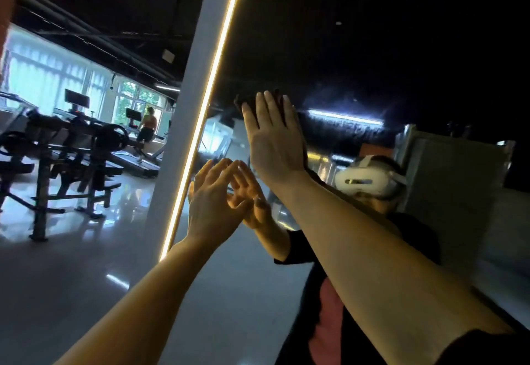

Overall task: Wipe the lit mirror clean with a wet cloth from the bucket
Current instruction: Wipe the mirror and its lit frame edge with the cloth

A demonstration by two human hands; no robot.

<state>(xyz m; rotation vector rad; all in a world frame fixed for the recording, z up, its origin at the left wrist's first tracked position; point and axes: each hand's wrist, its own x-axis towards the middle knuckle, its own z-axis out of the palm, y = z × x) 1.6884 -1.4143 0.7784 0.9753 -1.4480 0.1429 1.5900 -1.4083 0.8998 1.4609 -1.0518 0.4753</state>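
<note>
The right hand (275, 141) presses a dark cloth (243, 103) flat-fingered against the mirror (372, 49), near its lit left edge (212, 78); the glass stretches rightward. The left hand (212, 204), fingers released, hovers just below

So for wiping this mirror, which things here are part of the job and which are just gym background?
Part of the job:
mirror
light strip along its edge
dark cloth under the right hand
left hand, fingers straight, at the glass

Background:
weight bench
treadmills
windows
No bucket in view.
</note>
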